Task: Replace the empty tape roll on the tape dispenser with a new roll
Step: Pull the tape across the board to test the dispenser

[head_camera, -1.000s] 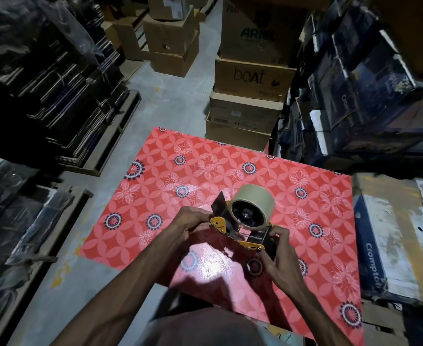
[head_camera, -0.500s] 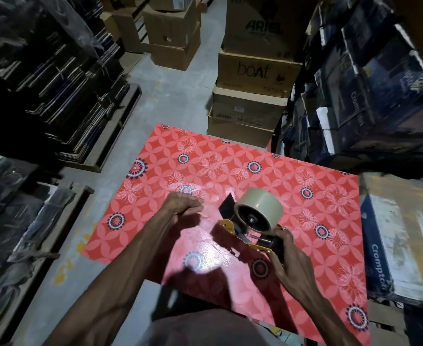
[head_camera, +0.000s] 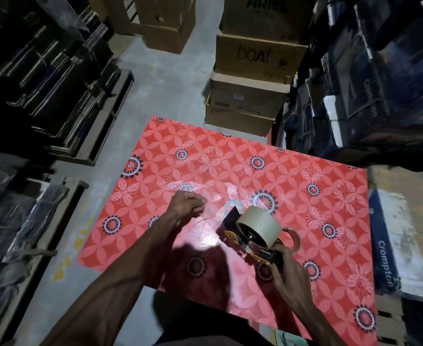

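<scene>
Gripping the dispenser [head_camera: 252,243] by its handle, the right hand [head_camera: 286,269] holds it tilted above the tabletop [head_camera: 330,171], near the middle toward the near edge. A full roll [head_camera: 260,227] sits on the hub with its open side facing the left, so the new roll looks to be mounted already. Holding the frame from the handle end leaves the roll and the black flap at the front free to be reached.

To the left, well apart from the dispenser, the left hand [head_camera: 186,204] is closed with fingertips pinched together above the tabletop. A faint clear strip seems to run from those fingertips toward the roll, but glare on the shiny red cover makes it hard to be sure; I judge it is drawing the tape end out to thread it under the roller.

Just behind the dispenser, an empty core [head_camera: 294,237] lies on the tabletop, partly hidden by the roll; it is likely the old one set aside.

Threading the tape past the blade seems to be what is left, and the clear film could stick to itself if it slackens.
</scene>
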`<action>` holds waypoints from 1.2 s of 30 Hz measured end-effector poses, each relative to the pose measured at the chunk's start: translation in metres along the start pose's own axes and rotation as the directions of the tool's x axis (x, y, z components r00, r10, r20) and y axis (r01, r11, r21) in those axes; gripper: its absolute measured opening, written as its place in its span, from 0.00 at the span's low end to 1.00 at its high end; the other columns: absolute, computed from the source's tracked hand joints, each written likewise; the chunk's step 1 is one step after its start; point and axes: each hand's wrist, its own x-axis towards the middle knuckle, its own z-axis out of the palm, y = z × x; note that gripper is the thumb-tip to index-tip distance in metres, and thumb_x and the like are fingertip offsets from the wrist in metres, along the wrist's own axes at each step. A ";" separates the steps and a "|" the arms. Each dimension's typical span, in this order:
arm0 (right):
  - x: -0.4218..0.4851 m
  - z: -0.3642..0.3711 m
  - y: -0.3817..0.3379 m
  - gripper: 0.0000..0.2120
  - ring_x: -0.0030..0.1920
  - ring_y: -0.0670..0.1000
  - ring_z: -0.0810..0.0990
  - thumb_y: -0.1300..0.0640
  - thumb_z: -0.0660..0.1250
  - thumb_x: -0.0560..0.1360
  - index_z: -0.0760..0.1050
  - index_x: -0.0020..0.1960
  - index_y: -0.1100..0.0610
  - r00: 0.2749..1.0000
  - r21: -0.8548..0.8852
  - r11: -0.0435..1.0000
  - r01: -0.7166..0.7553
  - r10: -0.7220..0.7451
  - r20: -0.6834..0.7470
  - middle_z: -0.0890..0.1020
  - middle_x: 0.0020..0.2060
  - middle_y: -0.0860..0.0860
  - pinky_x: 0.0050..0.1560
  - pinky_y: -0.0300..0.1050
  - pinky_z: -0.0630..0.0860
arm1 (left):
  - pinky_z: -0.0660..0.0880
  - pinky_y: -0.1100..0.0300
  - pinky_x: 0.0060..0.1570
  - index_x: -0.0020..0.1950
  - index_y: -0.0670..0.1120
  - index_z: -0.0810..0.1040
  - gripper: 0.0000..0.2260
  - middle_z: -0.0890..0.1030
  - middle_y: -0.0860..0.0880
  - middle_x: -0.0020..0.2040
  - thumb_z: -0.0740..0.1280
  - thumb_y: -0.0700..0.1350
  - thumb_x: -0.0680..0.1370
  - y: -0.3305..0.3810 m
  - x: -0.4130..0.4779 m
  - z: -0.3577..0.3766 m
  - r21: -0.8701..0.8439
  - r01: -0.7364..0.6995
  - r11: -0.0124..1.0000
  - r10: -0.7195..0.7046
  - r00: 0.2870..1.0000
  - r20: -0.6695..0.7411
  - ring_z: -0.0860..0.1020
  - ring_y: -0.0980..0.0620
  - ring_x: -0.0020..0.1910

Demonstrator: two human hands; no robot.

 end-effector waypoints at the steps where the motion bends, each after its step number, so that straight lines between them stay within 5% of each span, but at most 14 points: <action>1: 0.002 0.006 0.001 0.28 0.34 0.43 0.75 0.68 0.75 0.70 0.69 0.64 0.51 1.000 -0.008 1.000 -0.009 0.009 0.010 0.86 0.42 0.53 0.30 0.25 0.58 | 0.80 0.52 0.34 0.42 0.37 0.88 0.07 0.81 0.34 0.31 0.73 0.29 0.78 -0.004 0.007 0.002 0.040 -0.028 0.999 0.028 1.000 -0.010 0.78 0.46 0.27; 4: 0.009 0.022 0.000 0.24 0.36 0.50 0.83 0.65 0.73 0.73 0.69 0.64 0.50 0.999 0.002 0.999 -0.054 0.054 0.006 0.86 0.45 0.53 0.33 0.35 0.68 | 0.77 0.52 0.39 0.46 0.33 0.87 0.05 0.83 0.26 0.43 0.72 0.28 0.78 -0.018 0.027 0.003 0.117 -0.081 0.990 0.085 0.996 -0.031 0.79 0.42 0.36; 7: 0.013 0.037 0.002 0.17 0.39 0.56 0.85 0.54 0.61 0.78 0.67 0.66 0.49 0.998 -0.028 0.998 -0.061 0.061 -0.010 0.86 0.49 0.53 0.32 0.44 0.78 | 0.79 0.51 0.43 0.49 0.38 0.89 0.06 0.88 0.37 0.45 0.72 0.31 0.79 -0.030 0.047 -0.002 0.277 -0.119 0.953 0.120 0.993 0.015 0.83 0.43 0.40; 11: 0.013 0.049 0.002 0.19 0.43 0.58 0.85 0.57 0.64 0.76 0.67 0.66 0.50 0.999 -0.049 0.997 -0.052 0.051 -0.017 0.86 0.51 0.54 0.35 0.49 0.80 | 0.83 0.57 0.49 0.55 0.37 0.89 0.07 0.89 0.41 0.53 0.71 0.34 0.80 -0.036 0.050 -0.003 0.481 -0.201 0.853 0.210 0.977 0.037 0.86 0.44 0.47; 15: 0.011 0.058 0.003 0.18 0.41 0.58 0.85 0.51 0.57 0.79 0.67 0.68 0.50 0.999 -0.059 0.997 -0.053 0.054 0.003 0.85 0.49 0.55 0.33 0.53 0.81 | 0.71 0.75 0.33 0.55 0.35 0.88 0.09 0.89 0.39 0.47 0.70 0.34 0.80 -0.044 0.037 0.006 0.510 -0.269 0.817 0.345 0.937 -0.059 0.77 0.64 0.32; 17: 0.012 0.062 0.004 0.18 0.40 0.58 0.85 0.51 0.56 0.79 0.66 0.68 0.51 0.999 -0.071 0.996 -0.052 0.052 0.006 0.86 0.50 0.55 0.32 0.53 0.81 | 0.73 0.71 0.33 0.54 0.36 0.89 0.08 0.89 0.39 0.46 0.71 0.35 0.79 -0.048 0.035 0.007 0.505 -0.308 0.806 0.396 0.915 -0.075 0.77 0.66 0.31; 22: 0.015 0.060 -0.004 0.17 0.43 0.58 0.84 0.54 0.60 0.78 0.68 0.66 0.50 0.997 -0.074 0.994 -0.078 0.078 0.003 0.85 0.50 0.54 0.37 0.48 0.79 | 0.83 0.50 0.40 0.45 0.36 0.90 0.11 0.89 0.39 0.41 0.70 0.39 0.70 -0.047 0.039 0.008 0.588 -0.355 0.727 0.491 0.867 -0.084 0.85 0.43 0.38; 26: 0.017 0.062 -0.005 0.18 0.44 0.56 0.85 0.52 0.58 0.78 0.69 0.67 0.52 0.997 -0.082 0.994 -0.072 0.072 0.006 0.86 0.51 0.54 0.39 0.44 0.75 | 0.82 0.54 0.42 0.62 0.36 0.84 0.18 0.86 0.42 0.39 0.74 0.36 0.72 -0.045 0.042 0.005 0.590 -0.284 0.756 0.436 0.891 -0.129 0.80 0.51 0.35; 29: 0.016 0.064 -0.005 0.17 0.44 0.56 0.85 0.54 0.59 0.78 0.69 0.66 0.52 0.996 -0.097 0.992 -0.082 0.083 0.011 0.86 0.50 0.53 0.40 0.41 0.71 | 0.75 0.53 0.34 0.59 0.42 0.78 0.18 0.81 0.43 0.34 0.78 0.40 0.72 -0.041 0.043 -0.002 0.580 -0.261 0.772 0.413 0.899 -0.144 0.76 0.53 0.30; 32: 0.015 0.065 -0.005 0.18 0.44 0.55 0.85 0.54 0.60 0.78 0.71 0.66 0.53 0.996 -0.106 0.991 -0.088 0.089 0.009 0.86 0.50 0.53 0.41 0.39 0.69 | 0.72 0.50 0.37 0.50 0.47 0.73 0.13 0.77 0.46 0.40 0.77 0.42 0.74 -0.044 0.042 -0.010 0.747 -0.365 0.556 0.503 0.863 0.047 0.73 0.50 0.38; 36: 0.015 0.068 -0.005 0.18 0.45 0.55 0.85 0.55 0.62 0.77 0.71 0.67 0.53 0.995 -0.108 0.990 -0.092 0.095 0.018 0.86 0.51 0.53 0.42 0.39 0.68 | 0.75 0.48 0.42 0.49 0.42 0.80 0.02 0.76 0.47 0.47 0.71 0.40 0.78 -0.056 0.040 -0.014 0.771 -0.628 0.103 0.583 0.666 0.465 0.73 0.49 0.46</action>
